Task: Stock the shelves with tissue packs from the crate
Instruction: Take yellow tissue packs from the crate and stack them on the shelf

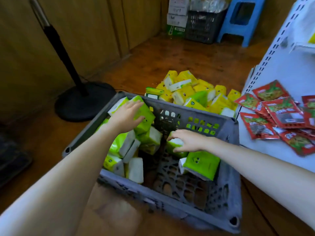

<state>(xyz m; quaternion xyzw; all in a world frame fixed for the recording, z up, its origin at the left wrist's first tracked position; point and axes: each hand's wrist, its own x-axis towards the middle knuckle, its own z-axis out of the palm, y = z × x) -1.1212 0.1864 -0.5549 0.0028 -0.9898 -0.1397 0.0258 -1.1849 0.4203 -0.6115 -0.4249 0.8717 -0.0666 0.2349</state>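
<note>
A grey plastic crate [226, 126] stands on the floor, holding several green and white tissue packs. My left hand [127, 116] grips a green tissue pack [144, 120] at the crate's far left side. My right hand [185, 140] curls over another green and white pack [173, 147] in the crate's middle. One more green pack [202, 164] lies just below my right hand. The white shelf [276, 147] stands at the right, beside the crate.
A heap of yellow and green tissue packs [194, 92] lies on the floor behind the crate. Red snack packets [281, 113] cover the white shelf. A black fan stand base [83, 103] sits at left. A dark crate [202, 26] and blue stool [242, 21] stand far back.
</note>
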